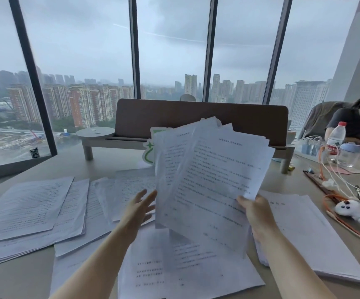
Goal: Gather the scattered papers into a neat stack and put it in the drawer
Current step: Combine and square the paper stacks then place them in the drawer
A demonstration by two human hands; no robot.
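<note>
My right hand (255, 212) grips a fanned bundle of printed white papers (207, 175) by its right edge and holds it upright above the desk. My left hand (139, 209) is spread with straight fingers just left of the bundle's lower left edge; whether it touches the sheets is unclear. More printed sheets lie scattered on the desk: a pile at the left (25, 210), sheets in the middle (129, 186), sheets in front of me (185, 268) and a stack at the right (310, 238). No drawer is in view.
A brown desk shelf on legs (196, 119) stands behind the papers with a green-and-white card (151, 152) leaning by it. At the right lie cables, white controllers (347, 207), a water bottle (335, 138) and a glass. A person sits at far right (356, 124). Windows are behind.
</note>
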